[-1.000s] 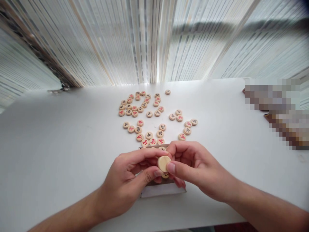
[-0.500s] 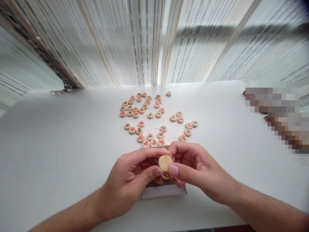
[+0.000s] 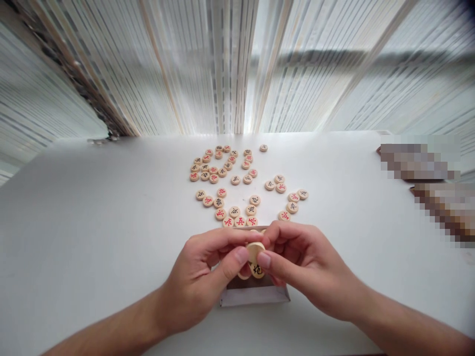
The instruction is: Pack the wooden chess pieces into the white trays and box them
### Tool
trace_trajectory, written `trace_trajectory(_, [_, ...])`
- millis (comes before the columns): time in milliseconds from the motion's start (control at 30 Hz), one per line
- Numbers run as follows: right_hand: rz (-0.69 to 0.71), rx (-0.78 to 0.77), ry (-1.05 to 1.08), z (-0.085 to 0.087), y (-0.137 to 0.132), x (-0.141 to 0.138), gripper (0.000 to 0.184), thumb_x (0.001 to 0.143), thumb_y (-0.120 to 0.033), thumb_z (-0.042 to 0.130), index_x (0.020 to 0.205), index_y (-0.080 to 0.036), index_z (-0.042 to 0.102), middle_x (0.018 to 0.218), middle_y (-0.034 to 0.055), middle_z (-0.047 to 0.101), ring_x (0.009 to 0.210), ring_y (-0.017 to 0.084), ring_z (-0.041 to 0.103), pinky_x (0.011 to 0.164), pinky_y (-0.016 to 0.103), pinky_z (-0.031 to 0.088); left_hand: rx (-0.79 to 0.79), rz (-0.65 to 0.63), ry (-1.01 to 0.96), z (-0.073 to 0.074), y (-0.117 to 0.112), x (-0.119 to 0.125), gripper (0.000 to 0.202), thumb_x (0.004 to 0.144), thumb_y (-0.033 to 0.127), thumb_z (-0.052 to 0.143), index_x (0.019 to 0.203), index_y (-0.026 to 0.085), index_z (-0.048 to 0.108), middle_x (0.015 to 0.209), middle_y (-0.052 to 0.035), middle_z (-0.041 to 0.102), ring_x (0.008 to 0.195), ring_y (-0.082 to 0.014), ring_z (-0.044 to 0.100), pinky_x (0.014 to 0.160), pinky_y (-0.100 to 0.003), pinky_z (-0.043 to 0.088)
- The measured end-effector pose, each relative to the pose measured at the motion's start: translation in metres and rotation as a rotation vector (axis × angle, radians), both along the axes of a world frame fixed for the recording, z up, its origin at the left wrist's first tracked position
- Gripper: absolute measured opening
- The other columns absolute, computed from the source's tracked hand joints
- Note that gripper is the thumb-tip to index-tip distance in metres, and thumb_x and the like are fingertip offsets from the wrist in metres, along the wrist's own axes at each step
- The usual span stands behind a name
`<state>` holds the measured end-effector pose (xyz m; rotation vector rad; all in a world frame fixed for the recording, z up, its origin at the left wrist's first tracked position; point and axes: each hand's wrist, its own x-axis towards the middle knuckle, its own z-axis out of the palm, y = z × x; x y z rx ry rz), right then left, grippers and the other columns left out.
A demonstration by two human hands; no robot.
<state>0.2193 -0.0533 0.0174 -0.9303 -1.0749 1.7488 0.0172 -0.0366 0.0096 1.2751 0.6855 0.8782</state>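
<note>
Between my left hand [image 3: 211, 277] and my right hand [image 3: 308, 267] is a round wooden Chinese chess piece [image 3: 255, 252], its plain side toward me. Fingers and thumbs of both hands are closed on its edges. Just below it shows another piece [image 3: 257, 270] with a black character, partly hidden. Beneath my hands stands an open shallow box [image 3: 256, 296] with a white front wall and a dark inside. My hands cover much of the box, so most of what lies in it is hidden.
Beyond the box, several chess pieces [image 3: 240, 222] with red and black characters lie scattered on the white table [image 3: 111, 222]. One piece [image 3: 263, 148] sits apart at the back. Blurred brown objects [image 3: 415, 163] are at the right. Striped curtains [image 3: 200, 64] hang behind the table.
The held piece has tilted a little and sits slightly lower between my fingers. More of the black-character piece below it now shows. The whole view has shifted slightly.
</note>
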Motion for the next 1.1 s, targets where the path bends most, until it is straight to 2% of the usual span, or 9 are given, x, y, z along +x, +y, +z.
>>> trace_trajectory(167, [-0.072, 0.091, -0.088, -0.006, -0.004, 0.002, 0.023, 0.081, -0.024, 0.095, 0.090, -0.017, 0.075, 0.073, 0.0016, 0.075, 0.063, 0.012, 0.068, 0.056, 0.018, 0.054, 0.060, 0.044, 0.084, -0.003, 0.000, -0.001, 0.023, 0.100, 0.019, 0.073, 0.122, 0.020, 0.081, 0.094, -0.0048, 0.085, 0.080, -0.0155, 0.080, 0.075, -0.022, 0.066])
trace_trajectory(267, [-0.107, 0.172, -0.153, -0.008, -0.005, 0.003, 0.021, 0.082, -0.021, 0.094, 0.095, -0.019, 0.078, 0.076, 0.0014, 0.076, 0.065, 0.013, 0.071, 0.058, 0.019, 0.056, 0.244, 0.143, 0.166, -0.002, 0.001, -0.001, 0.019, 0.096, 0.013, 0.077, 0.113, 0.018, 0.084, 0.099, -0.0057, 0.087, 0.080, -0.0158, 0.082, 0.075, -0.020, 0.066])
trace_trajectory(400, [-0.147, 0.320, -0.222, -0.010, -0.003, 0.003, 0.022, 0.083, -0.016, 0.092, 0.100, -0.021, 0.080, 0.082, 0.0011, 0.079, 0.066, 0.013, 0.073, 0.060, 0.019, 0.059, 0.518, 0.229, 0.224, -0.004, 0.005, -0.003, 0.031, 0.091, 0.003, 0.079, 0.116, 0.020, 0.085, 0.105, -0.0032, 0.088, 0.083, -0.0135, 0.083, 0.080, -0.017, 0.065])
trace_trajectory(500, [-0.171, 0.395, -0.233, -0.012, -0.002, 0.003, 0.025, 0.083, -0.015, 0.092, 0.104, -0.022, 0.080, 0.084, 0.0012, 0.081, 0.069, 0.014, 0.076, 0.062, 0.019, 0.062, 0.693, 0.235, 0.203, -0.006, 0.007, -0.003, 0.036, 0.089, -0.002, 0.079, 0.117, 0.019, 0.084, 0.105, -0.0037, 0.088, 0.087, -0.0131, 0.083, 0.083, -0.016, 0.064])
trace_trajectory(600, [-0.218, 0.459, -0.276, -0.015, -0.003, 0.002, 0.027, 0.081, -0.013, 0.092, 0.104, -0.021, 0.080, 0.082, 0.0004, 0.080, 0.069, 0.013, 0.076, 0.065, 0.018, 0.063, 0.762, 0.219, 0.180, -0.007, 0.008, -0.003, 0.034, 0.087, -0.003, 0.080, 0.115, 0.016, 0.084, 0.101, -0.0060, 0.087, 0.087, -0.0138, 0.083, 0.084, -0.016, 0.064])
trace_trajectory(700, [-0.243, 0.506, -0.321, -0.018, -0.003, 0.003, 0.022, 0.084, -0.014, 0.089, 0.103, -0.020, 0.080, 0.083, 0.0008, 0.080, 0.068, 0.012, 0.076, 0.065, 0.019, 0.064, 0.677, 0.219, 0.197, -0.007, 0.007, -0.002, 0.038, 0.084, -0.001, 0.084, 0.118, 0.016, 0.084, 0.099, -0.0059, 0.087, 0.085, -0.0148, 0.083, 0.083, -0.017, 0.065])
trace_trajectory(833, [-0.249, 0.595, -0.372, -0.016, -0.002, 0.004, 0.023, 0.087, -0.014, 0.084, 0.109, -0.019, 0.077, 0.086, 0.0021, 0.081, 0.069, 0.013, 0.075, 0.066, 0.022, 0.066, 0.436, 0.213, 0.181, -0.004, 0.006, -0.004, 0.034, 0.087, 0.002, 0.080, 0.114, 0.021, 0.086, 0.094, -0.0025, 0.087, 0.085, -0.0156, 0.084, 0.081, -0.018, 0.067])
trace_trajectory(1000, [-0.244, 0.866, -0.535, -0.012, 0.003, 0.006, 0.024, 0.088, -0.010, 0.081, 0.112, -0.014, 0.079, 0.085, 0.0050, 0.079, 0.069, 0.012, 0.072, 0.068, 0.023, 0.062, 0.038, 0.185, 0.040, -0.003, 0.008, -0.003, 0.023, 0.083, 0.008, 0.087, 0.099, 0.024, 0.089, 0.092, -0.0018, 0.088, 0.085, -0.0169, 0.085, 0.078, -0.016, 0.069])
trace_trajectory(1100, [-0.273, 0.993, -0.632, -0.011, 0.005, 0.006, 0.021, 0.089, -0.012, 0.082, 0.111, -0.012, 0.079, 0.090, 0.0084, 0.080, 0.073, 0.014, 0.073, 0.069, 0.024, 0.061, -0.056, 0.160, -0.027, -0.003, 0.009, -0.001, 0.022, 0.081, 0.007, 0.089, 0.096, 0.023, 0.089, 0.089, -0.0020, 0.088, 0.084, -0.0168, 0.086, 0.077, -0.015, 0.068])
